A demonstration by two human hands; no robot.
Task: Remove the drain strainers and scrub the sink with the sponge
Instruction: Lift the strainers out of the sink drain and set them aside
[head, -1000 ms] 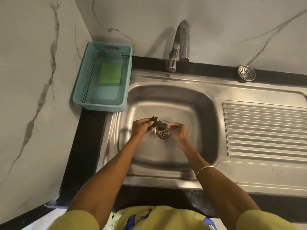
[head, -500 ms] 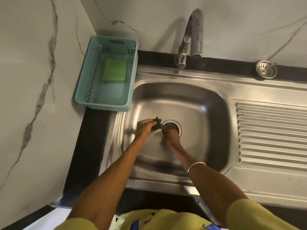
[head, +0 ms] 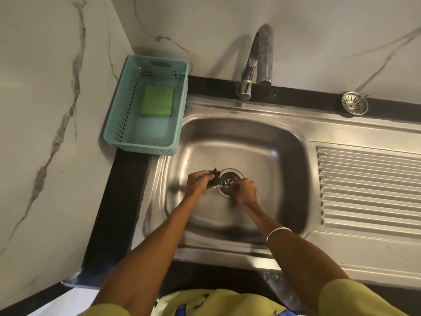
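Observation:
In the steel sink (head: 284, 156) both hands hover over the drain (head: 229, 182). My left hand (head: 199, 181) pinches a small dark piece (head: 215, 176) at the drain's left rim. My right hand (head: 245, 190) has its fingers curled at the drain's lower right edge; what they hold is hidden and blurred. A round metal strainer (head: 354, 106) lies on the black ledge at the back right. The green sponge (head: 157, 101) lies flat in the teal basket (head: 118, 124) left of the sink.
The faucet (head: 257, 62) arches over the sink's back edge. A ribbed steel drainboard (head: 369, 190) runs to the right. Marble walls close off the left and the back. A black counter strip (head: 118, 213) borders the sink's left side.
My right hand has pulled back from on top of the drain to its lower right edge, so the drain holes show again. My left hand still pinches the dark piece.

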